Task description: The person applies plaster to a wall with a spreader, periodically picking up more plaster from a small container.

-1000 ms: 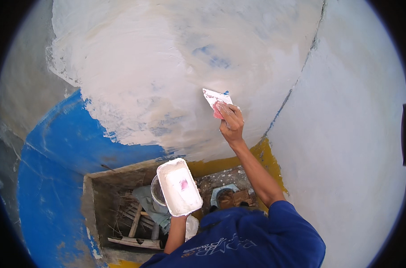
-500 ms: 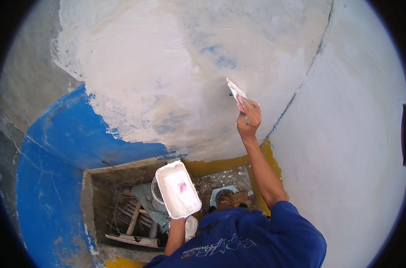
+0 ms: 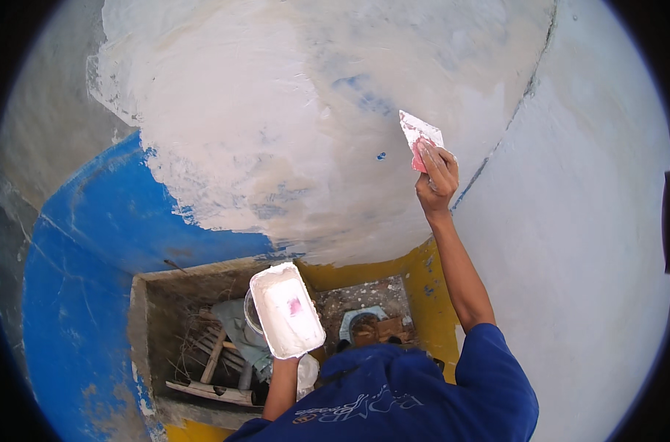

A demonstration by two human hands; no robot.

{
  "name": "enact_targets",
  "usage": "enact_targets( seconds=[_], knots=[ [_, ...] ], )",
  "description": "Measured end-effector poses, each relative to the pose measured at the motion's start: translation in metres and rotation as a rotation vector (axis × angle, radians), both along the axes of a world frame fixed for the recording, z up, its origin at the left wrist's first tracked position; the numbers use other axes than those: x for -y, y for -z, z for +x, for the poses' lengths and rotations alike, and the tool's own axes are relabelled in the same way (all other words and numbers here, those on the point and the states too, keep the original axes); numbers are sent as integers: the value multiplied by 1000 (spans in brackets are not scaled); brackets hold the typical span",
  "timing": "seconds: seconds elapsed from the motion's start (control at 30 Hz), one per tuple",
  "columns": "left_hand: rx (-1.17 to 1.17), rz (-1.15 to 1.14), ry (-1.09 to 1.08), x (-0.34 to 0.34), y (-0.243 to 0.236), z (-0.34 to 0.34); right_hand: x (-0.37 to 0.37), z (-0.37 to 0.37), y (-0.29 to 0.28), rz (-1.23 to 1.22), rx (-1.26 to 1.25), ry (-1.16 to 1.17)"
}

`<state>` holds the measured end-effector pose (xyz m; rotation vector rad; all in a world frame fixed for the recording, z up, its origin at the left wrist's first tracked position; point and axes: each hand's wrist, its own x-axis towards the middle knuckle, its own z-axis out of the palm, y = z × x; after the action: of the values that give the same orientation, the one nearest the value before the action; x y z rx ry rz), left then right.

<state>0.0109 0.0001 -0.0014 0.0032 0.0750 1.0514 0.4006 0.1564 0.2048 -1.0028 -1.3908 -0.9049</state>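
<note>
My right hand [image 3: 438, 175] grips a putty knife [image 3: 422, 134] with a pinkish-red handle and a blade smeared white. The knife is at the wall [image 3: 335, 147] on the right of the coated area; I cannot tell if the blade touches it. Off-white filler covers much of that wall, with faint blue patches showing through. Low in the middle, my left hand [image 3: 285, 362] supports a white rectangular tray [image 3: 288, 309] from beneath, its fingers mostly hidden. White paste lines the tray, with a pink spot inside.
Bare blue paint [image 3: 166, 214] remains lower left. Below is a concrete basin [image 3: 140, 324] holding sticks, grey cloth and a bucket. A squat toilet [image 3: 364, 324] lies beside it, near my feet. A pale side wall [image 3: 570, 258] meets the coated wall at a corner crack.
My right hand and the putty knife have moved right and slightly up, and the blade's flat face shows more. The tray in my left hand has shifted slightly left.
</note>
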Motion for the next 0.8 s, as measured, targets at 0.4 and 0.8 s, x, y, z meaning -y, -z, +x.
enact_targets(
  seconds=[0.4, 0.8],
  knots=[
    [-134, -2, 10, 2, -4, 7, -16, -99, -56, -160, 405, -184],
    [-139, -57, -55, 7, 14, 11, -49, -120, -66, -207, 742, -81]
  ],
)
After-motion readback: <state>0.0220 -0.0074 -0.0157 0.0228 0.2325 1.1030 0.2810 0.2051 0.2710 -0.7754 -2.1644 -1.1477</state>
